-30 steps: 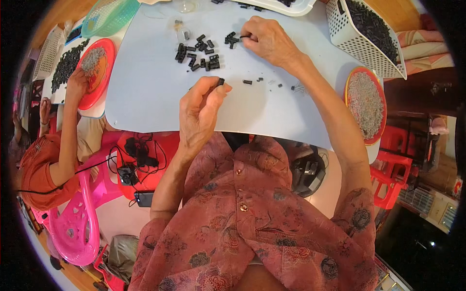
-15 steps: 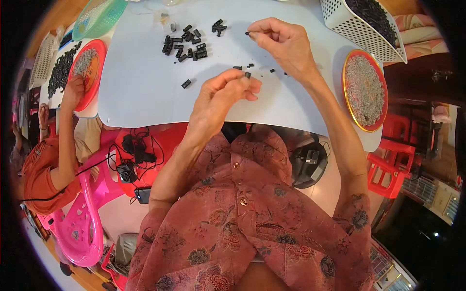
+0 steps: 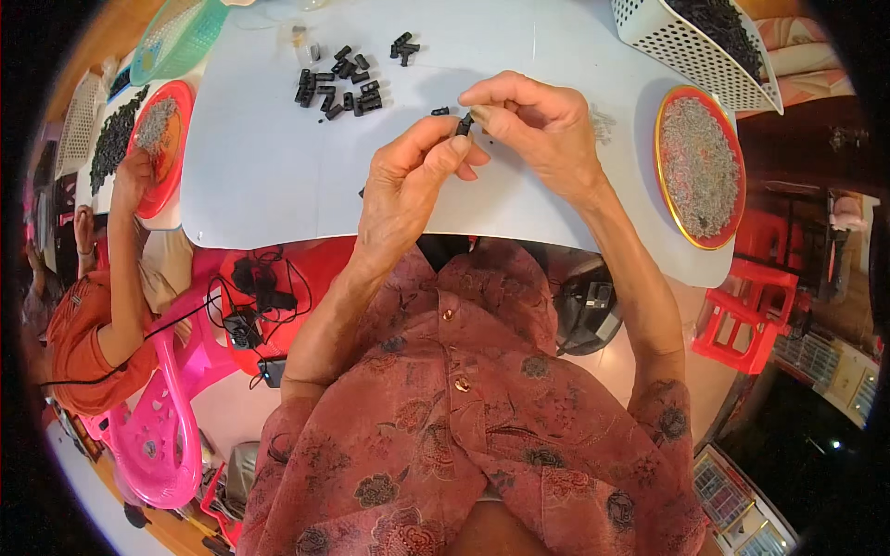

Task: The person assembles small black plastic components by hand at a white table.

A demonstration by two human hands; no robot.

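Note:
Above the near middle of the white table, my left hand (image 3: pixel 413 171) pinches a small black plastic part (image 3: pixel 464 127) between thumb and forefinger, holding it up. My right hand (image 3: pixel 553 130) is closed at the upper end of that part, thumb and forefinger meeting around a tiny black piece whose shape is mostly hidden by the fingertips. Just beyond the left fingertips lies another small black part (image 3: pixel 439 111). Farther off to the left is a loose pile of short black plastic blocks (image 3: pixel 349 78), with a smaller cluster (image 3: pixel 404 48) to its right.
A red, gold-rimmed plate (image 3: pixel 659 148) of small clear pieces sits at the right, below a white perforated basket (image 3: pixel 663 57) of black parts. At the left, another person's hand (image 3: pixel 134 176) reaches a red plate (image 3: pixel 182 167). A green basket (image 3: pixel 181 46) stands beyond it.
My right hand has come down and left with its tiny piece, meeting the black part in my left hand. Before, the two hands were apart. The view has shifted slightly.

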